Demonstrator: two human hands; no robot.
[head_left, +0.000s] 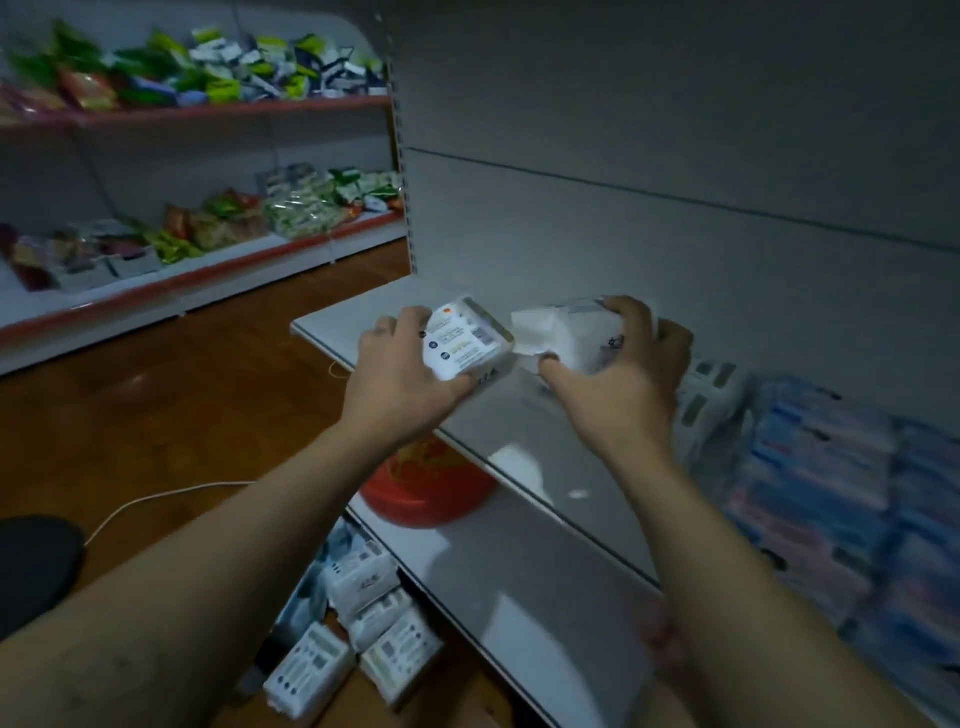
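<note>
Two tissue packs, one per hand; left hand (410, 376) clasps the printed tissue pack (467, 345), thumb beneath, fingers curled over its far edge; right hand (621, 371) grips the white tissue pack (569, 335); both packs are held just beside each other over the shelf (353, 332); at least four floor packs (311, 667) lie below.

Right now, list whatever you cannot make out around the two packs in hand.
All in the head view:
- Print on the left pack: too small and blurred to read.
- Far side of the right pack: hidden by the right hand.
- Red basin: its back part is hidden under the shelf.
- Stacked goods at right: blurred, labels unreadable.
- Black thing: cut off by the left edge.
</note>
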